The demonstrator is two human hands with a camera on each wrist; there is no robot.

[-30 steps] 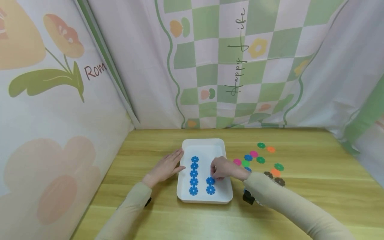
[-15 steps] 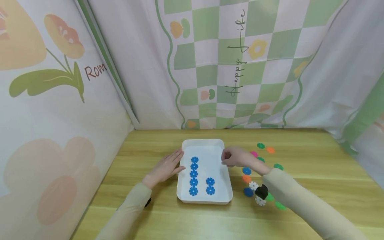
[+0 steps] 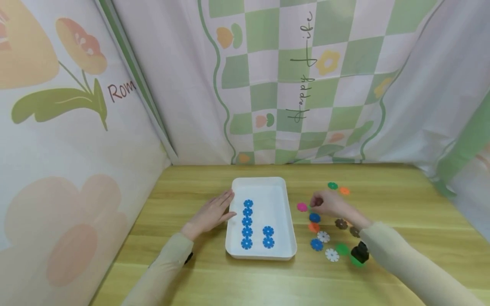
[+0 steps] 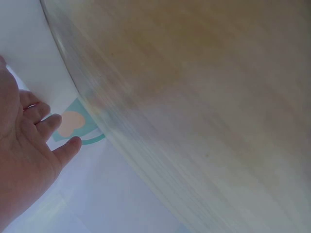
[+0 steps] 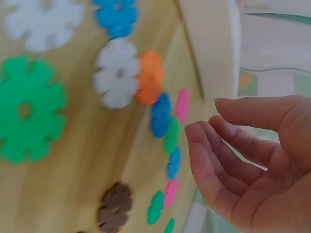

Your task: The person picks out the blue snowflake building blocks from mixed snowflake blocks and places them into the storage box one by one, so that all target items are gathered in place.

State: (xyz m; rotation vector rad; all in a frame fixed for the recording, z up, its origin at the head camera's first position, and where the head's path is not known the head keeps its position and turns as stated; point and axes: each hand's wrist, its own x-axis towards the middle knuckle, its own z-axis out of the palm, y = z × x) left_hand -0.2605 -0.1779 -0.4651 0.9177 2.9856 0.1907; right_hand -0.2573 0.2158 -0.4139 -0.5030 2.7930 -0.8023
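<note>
A white tray (image 3: 264, 253) stands on the table. Inside it, a column of several blue snowflake discs (image 3: 247, 222) lies on the left, and two blue discs (image 3: 268, 236) touch each other on the right. My left hand (image 3: 212, 213) rests against the tray's left rim with its fingers stretched out; the left wrist view shows the same hand (image 4: 34, 136) from the side. Right of the tray, my right hand (image 3: 333, 204) hovers over the loose discs. In the right wrist view its fingers (image 5: 206, 160) bend loosely and thumb and fingertips are apart, with nothing between them.
Loose discs lie on the wooden table (image 3: 191, 280) right of the tray: a pink disc (image 3: 302, 207), a blue disc (image 3: 314, 218), a white disc (image 3: 332, 255), a brown disc (image 3: 341, 224) and several more. A patterned curtain (image 3: 298, 106) hangs along the table's far edge.
My right hand has moved from above the two blue discs in the tray, over the right rim, to the loose discs. The left hand has stayed in place.
</note>
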